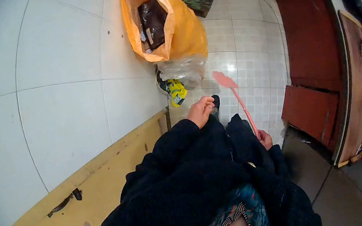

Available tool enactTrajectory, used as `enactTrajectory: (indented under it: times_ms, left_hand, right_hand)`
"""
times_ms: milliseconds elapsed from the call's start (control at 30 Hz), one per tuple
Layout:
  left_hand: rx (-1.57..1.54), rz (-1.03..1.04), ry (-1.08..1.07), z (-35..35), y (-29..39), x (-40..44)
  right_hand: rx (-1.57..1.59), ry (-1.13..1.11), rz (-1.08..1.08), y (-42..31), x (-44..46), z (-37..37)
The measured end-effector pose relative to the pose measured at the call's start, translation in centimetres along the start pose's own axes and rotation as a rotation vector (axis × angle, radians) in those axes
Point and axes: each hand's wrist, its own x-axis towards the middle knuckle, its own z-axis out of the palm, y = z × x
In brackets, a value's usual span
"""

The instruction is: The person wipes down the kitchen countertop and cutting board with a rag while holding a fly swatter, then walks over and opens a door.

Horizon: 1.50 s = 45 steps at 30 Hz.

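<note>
Swatter (244, 108) of pink colour lies near the centre of the frame, its broad head pointing upward in the picture, over the tiled floor (257, 69); whether the head touches the tiles, I cannot tell. Its handle goes down to the right hand (265, 139), right of centre, whose fingers are closed around the end of it. So, as I judge, the taking up is done, and the laying down is not yet done; how much work with it is left, the frame does not show. Left hand (201, 111), a little left of the swatter, has its fingers curled in together and seems to hold nothing, though the inside of the palm is hidden. Just above this hand is a yellow-green packet (177, 92), beside clear plastic (187, 70) at the foot of an orange bag (193, 34). The bag stands at upper centre with its mouth open, and a dark packet (155, 19) is already inside. Farther out, dark red cabinets (306, 34) occupy the right side, and a white wall (66, 115) the left.
</note>
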Motion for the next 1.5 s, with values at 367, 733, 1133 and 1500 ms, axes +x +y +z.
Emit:
enactTrajectory:
  times_ms: [367,733,1133,1500]
  left_hand:
    - [-0.085,-0.034,0.100,-0.5,0.4,2.9]
    - [-0.168,-0.139,0.371,4.1,3.0,6.1]
    - [-0.171,-0.265,0.374,8.0,5.2,7.4]
    - [0.131,-0.273,0.960,-0.2,-3.4,-0.1]
  right_hand:
    - [-0.002,-0.094,0.063,-5.6,5.5,-4.3]
    - [-0.103,-0.268,-0.004,-6.2,14.4,-12.7]
    - [-0.209,-0.464,0.004,-7.1,17.8,-17.9]
    - [-0.235,-0.404,0.009,-8.3,19.3,-19.5]
